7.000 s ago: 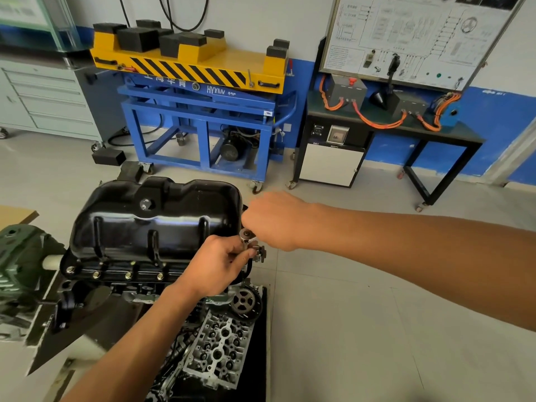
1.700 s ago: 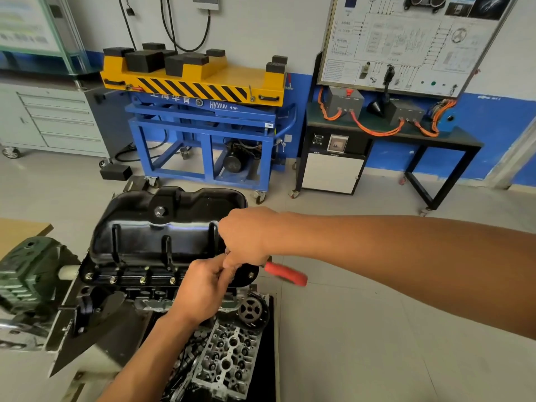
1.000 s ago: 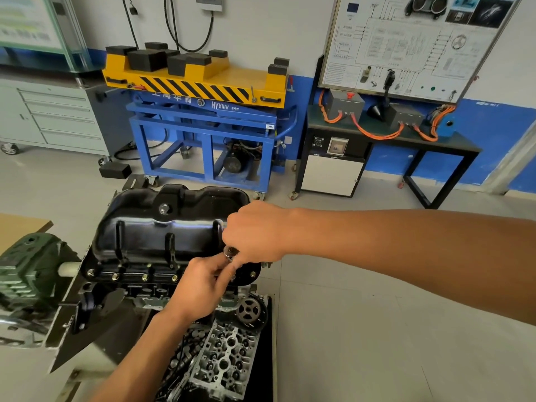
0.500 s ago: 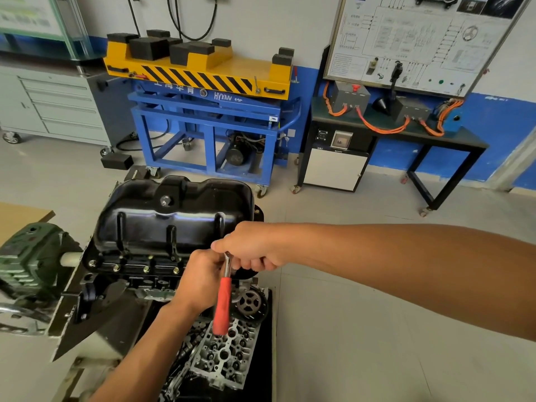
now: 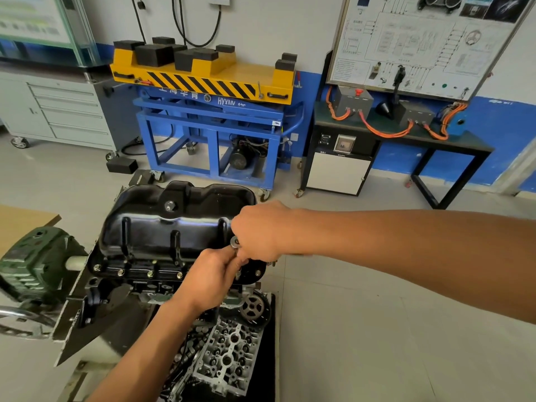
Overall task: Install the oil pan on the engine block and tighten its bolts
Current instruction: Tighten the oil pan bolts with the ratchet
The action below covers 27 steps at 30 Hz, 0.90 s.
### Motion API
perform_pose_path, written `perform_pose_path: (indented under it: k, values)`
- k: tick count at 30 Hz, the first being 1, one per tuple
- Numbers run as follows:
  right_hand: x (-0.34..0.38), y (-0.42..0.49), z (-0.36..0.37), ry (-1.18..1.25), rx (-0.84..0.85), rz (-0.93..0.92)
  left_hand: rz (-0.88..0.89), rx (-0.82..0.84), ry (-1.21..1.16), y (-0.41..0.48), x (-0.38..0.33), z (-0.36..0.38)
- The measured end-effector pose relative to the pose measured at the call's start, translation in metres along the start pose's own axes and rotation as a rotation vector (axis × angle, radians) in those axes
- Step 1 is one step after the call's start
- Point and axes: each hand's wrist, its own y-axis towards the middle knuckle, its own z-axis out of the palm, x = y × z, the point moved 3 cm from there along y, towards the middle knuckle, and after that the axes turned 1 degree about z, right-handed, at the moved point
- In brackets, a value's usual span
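Oil pan [image 5: 174, 224] is seated on the engine block [image 5: 139, 285], 4 bolts [image 5: 150, 274] showing along its near edge. Right hand [image 5: 258, 230] grips the ratchet [image 5: 235, 242] at the block's right corner, left hand [image 5: 211, 280] pinches it just under the head. Tightening's probably unfinished.

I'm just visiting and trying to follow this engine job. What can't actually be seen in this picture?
Head view:
Bolt under the ratchet: covered by the left hand and right hand.
Ratchet handle: only its silver head shows; the right hand hides the rest.
Oil pan far flange: hidden behind the pan itself.
Wall board print: too small, cut off by the top edge.
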Motion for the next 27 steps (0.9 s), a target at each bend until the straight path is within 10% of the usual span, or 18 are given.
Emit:
perform_pose_path:
  k: [16, 27]
  values:
    - [0.001, -0.001, -0.007, -0.366, -0.213, -0.315, -0.077, 0.15, 0.011, 0.004, 0.014, 0.0]
    - [0.007, 0.012, 0.031, 0.552, 0.057, 0.074, -0.146, -0.046, -0.089, -0.003, 0.019, 0.005]
